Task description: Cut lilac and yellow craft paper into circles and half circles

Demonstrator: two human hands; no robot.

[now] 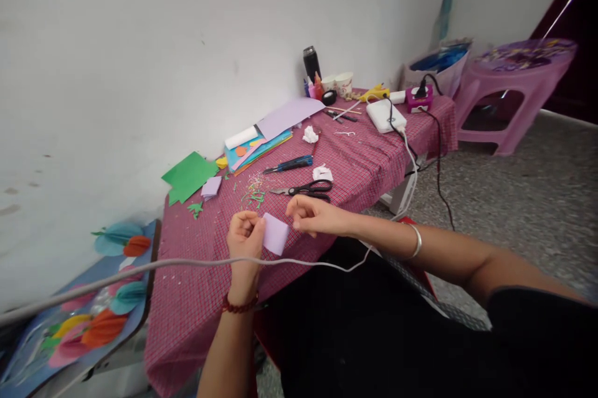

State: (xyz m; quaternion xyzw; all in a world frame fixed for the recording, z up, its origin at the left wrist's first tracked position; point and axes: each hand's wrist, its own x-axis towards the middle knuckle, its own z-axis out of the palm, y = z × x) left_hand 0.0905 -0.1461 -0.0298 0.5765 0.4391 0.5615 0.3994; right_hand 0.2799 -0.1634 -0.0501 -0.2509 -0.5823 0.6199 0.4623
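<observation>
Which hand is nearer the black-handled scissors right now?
Right. The right hand is just on the near side of the scissors; the left hand is farther off leftward, holding lilac paper.

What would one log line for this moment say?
left hand: pinching lilac paper square | right hand: beside it, contact unclear | beyond: scissors, blue cutter, green scraps | surface: checked tablecloth

Table [184,301], draped in red checked cloth [362,164]. Thereon: green paper [192,175]; small lilac paper stack [212,188]; paper clippings [255,191]; blue-and-black cutter [294,164]; black-handled scissors [299,190], crumpled white tissue [322,172] just beside; black bottle [311,63]; two paper cups [344,84]; white device [385,116].
</observation>
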